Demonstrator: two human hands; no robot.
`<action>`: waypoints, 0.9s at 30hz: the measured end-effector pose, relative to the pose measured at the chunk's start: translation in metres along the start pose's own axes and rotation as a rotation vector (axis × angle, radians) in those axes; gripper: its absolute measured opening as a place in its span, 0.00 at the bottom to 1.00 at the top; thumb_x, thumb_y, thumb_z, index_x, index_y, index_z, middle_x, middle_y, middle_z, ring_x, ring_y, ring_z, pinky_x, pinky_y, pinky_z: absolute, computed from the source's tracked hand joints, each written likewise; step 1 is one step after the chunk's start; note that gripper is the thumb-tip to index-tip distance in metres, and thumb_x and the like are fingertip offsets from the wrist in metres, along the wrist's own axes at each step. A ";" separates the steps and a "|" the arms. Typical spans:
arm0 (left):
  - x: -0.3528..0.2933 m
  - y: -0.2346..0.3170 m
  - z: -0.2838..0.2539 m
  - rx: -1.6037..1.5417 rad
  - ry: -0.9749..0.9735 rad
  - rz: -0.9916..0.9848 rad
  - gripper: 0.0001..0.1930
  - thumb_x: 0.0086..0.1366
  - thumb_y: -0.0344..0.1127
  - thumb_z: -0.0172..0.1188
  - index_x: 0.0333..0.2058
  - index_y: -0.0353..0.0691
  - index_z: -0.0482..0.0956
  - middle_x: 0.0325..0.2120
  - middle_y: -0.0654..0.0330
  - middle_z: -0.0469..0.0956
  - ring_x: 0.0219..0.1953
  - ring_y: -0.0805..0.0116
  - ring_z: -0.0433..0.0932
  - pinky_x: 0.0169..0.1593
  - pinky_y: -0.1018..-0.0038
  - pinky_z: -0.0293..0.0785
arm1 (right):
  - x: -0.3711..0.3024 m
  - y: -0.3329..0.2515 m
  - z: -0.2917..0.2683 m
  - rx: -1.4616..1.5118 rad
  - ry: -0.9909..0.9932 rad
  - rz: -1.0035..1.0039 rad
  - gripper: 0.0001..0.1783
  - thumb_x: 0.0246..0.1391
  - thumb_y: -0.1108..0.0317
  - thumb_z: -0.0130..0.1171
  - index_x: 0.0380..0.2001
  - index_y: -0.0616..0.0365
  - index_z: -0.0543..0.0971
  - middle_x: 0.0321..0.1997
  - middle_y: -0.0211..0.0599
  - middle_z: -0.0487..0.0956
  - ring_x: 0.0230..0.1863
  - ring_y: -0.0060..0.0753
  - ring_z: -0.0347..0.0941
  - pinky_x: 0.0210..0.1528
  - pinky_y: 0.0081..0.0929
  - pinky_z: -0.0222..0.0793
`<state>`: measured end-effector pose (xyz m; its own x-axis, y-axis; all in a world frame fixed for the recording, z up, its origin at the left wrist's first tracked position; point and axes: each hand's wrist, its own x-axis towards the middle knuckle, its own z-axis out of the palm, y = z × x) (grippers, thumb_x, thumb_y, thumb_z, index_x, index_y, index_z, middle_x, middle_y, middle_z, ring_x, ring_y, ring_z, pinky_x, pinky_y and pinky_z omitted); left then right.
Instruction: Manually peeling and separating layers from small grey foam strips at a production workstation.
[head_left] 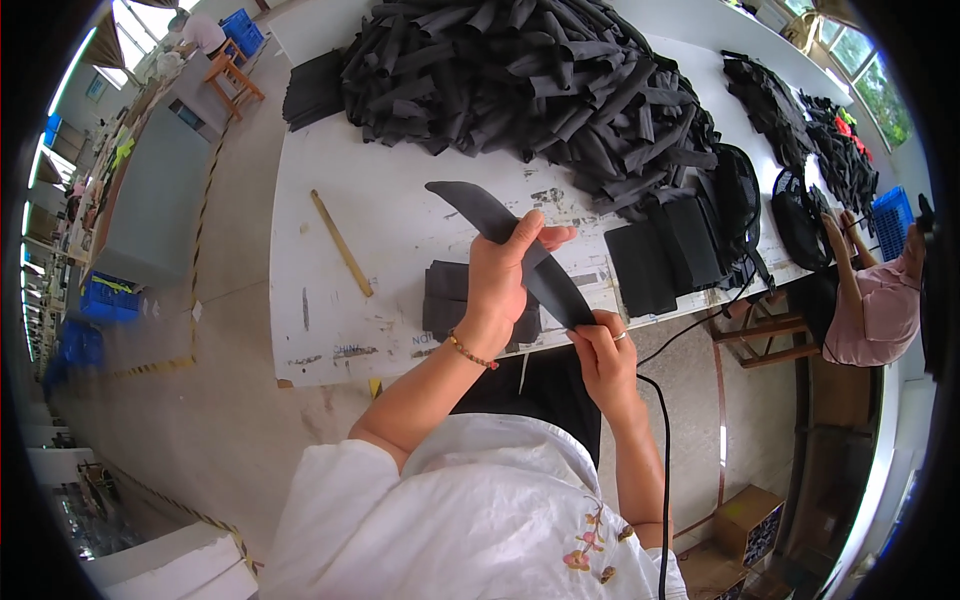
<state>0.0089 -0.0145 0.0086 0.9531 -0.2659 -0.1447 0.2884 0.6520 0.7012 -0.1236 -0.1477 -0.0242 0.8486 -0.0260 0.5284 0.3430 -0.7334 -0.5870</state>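
A long black fabric strip [555,284] is stretched slantwise between my two hands, above the near edge of the white table [330,250]. My left hand [503,268] grips it near the middle, thumb on top, and its curved far end sticks out past the hand. At the strip's near end, my right hand [604,352] pinches it between thumb and fingers. Under my left wrist lies a small stack of folded black pieces [445,300], partly hidden by the arm. A great heap of similar black strips [530,80] covers the back of the table.
Flat black panels [642,268] and a black mesh bag [738,200] lie right of my hands. A yellowish wooden stick [341,243] rests on the left. A black cable [665,450] hangs by my right arm. Another person [870,310] sits working at the far right.
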 end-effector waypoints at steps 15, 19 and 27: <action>-0.011 0.006 -0.004 -0.042 -0.016 0.043 0.15 0.66 0.39 0.62 0.41 0.32 0.76 0.29 0.51 0.81 0.36 0.58 0.83 0.45 0.65 0.78 | 0.017 0.003 0.014 0.101 0.011 0.016 0.07 0.50 0.80 0.64 0.31 0.62 0.76 0.36 0.42 0.77 0.29 0.43 0.74 0.29 0.32 0.70; -0.003 0.010 -0.004 -0.035 0.000 0.034 0.14 0.63 0.38 0.65 0.38 0.31 0.77 0.27 0.51 0.81 0.31 0.59 0.83 0.37 0.65 0.81 | 0.014 -0.002 0.011 0.074 -0.014 0.013 0.07 0.50 0.79 0.65 0.30 0.62 0.76 0.36 0.43 0.77 0.28 0.41 0.74 0.27 0.30 0.70; -0.008 -0.008 0.002 -0.062 0.188 -0.032 0.15 0.57 0.37 0.71 0.27 0.31 0.78 0.20 0.54 0.79 0.21 0.64 0.78 0.28 0.69 0.77 | 0.004 0.008 0.018 0.030 0.046 -0.002 0.08 0.49 0.80 0.65 0.30 0.61 0.76 0.36 0.42 0.77 0.27 0.39 0.75 0.26 0.30 0.70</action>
<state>-0.0013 -0.0191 0.0058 0.9421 -0.1532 -0.2984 0.3183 0.6893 0.6508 -0.1107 -0.1416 -0.0377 0.8286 -0.0560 0.5570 0.3575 -0.7127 -0.6036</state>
